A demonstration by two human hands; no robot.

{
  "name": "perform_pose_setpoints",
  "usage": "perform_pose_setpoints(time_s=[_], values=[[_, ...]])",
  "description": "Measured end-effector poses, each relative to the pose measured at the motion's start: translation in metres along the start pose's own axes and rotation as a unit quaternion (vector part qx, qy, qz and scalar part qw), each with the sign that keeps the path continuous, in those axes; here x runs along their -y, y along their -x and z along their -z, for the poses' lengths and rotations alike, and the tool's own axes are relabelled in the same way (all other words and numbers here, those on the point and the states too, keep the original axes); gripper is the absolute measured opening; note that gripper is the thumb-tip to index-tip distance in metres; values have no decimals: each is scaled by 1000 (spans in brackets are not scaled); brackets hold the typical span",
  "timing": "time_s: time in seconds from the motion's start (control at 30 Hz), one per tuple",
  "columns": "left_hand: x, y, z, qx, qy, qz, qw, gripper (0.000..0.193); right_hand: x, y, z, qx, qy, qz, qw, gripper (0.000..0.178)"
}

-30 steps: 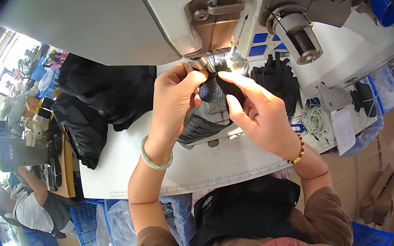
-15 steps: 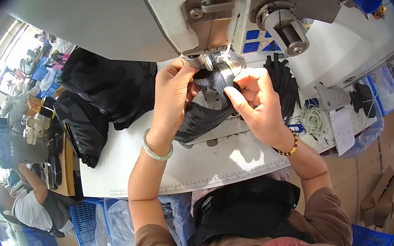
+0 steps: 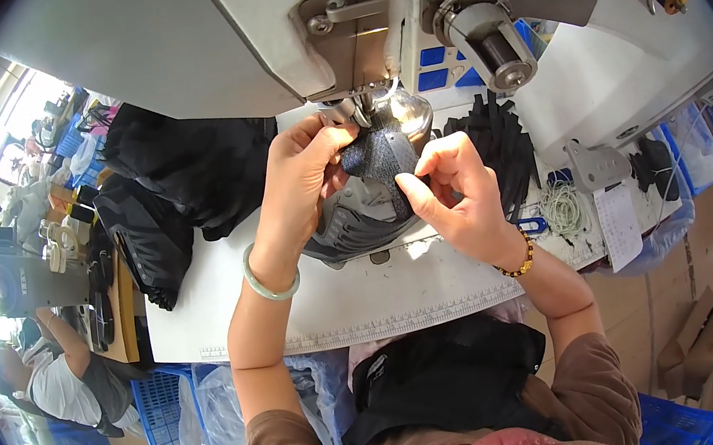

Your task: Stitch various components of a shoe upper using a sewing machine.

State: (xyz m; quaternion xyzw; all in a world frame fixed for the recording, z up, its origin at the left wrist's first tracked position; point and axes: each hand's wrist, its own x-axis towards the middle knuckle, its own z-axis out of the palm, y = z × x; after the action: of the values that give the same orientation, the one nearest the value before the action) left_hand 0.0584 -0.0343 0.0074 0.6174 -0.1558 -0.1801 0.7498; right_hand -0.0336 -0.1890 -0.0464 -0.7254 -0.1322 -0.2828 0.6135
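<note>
A black shoe upper (image 3: 367, 232) lies under the sewing machine head (image 3: 343, 42), its dark mesh part raised near the needle. My left hand (image 3: 305, 162) pinches the upper's edge right beside the presser foot (image 3: 368, 112); its fingertips are partly hidden. A narrow dark strip (image 3: 402, 153) lies along the mesh, catching the light. My right hand (image 3: 463, 196) is closed, thumb and forefinger pinched at the strip's lower end, other fingers curled. Right of the needle is a bundle of black strips (image 3: 495, 152).
Black shoe uppers (image 3: 144, 235) and dark fabric pieces (image 3: 197, 157) are piled at left. A tangle of pale cord (image 3: 565, 213), a metal bracket (image 3: 592, 167) and a paper slip (image 3: 618, 226) lie at right. Blue crates (image 3: 159, 416) stand below the table. Another person (image 3: 65, 383) sits far left.
The view has shifted slightly, so the machine appears further left. My right hand's pinch has moved lower along the strip, and more of the mesh shows. My left hand stays by the needle.
</note>
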Motion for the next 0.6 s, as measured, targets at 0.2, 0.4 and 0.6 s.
perform_pose_setpoints(time_s=[0.2, 0.4, 0.6], values=[[4, -4, 0, -12, 5, -12, 1000, 13, -4, -2, 0, -25, 7, 14, 1000, 24], [7, -5, 1, -14, 8, -21, 1000, 12, 4, -3, 9, -43, 96, 21, 994, 18], [1, 7, 7, -25, -14, -10, 1000, 11, 15, -13, 15, -70, 166, 216, 960, 26]])
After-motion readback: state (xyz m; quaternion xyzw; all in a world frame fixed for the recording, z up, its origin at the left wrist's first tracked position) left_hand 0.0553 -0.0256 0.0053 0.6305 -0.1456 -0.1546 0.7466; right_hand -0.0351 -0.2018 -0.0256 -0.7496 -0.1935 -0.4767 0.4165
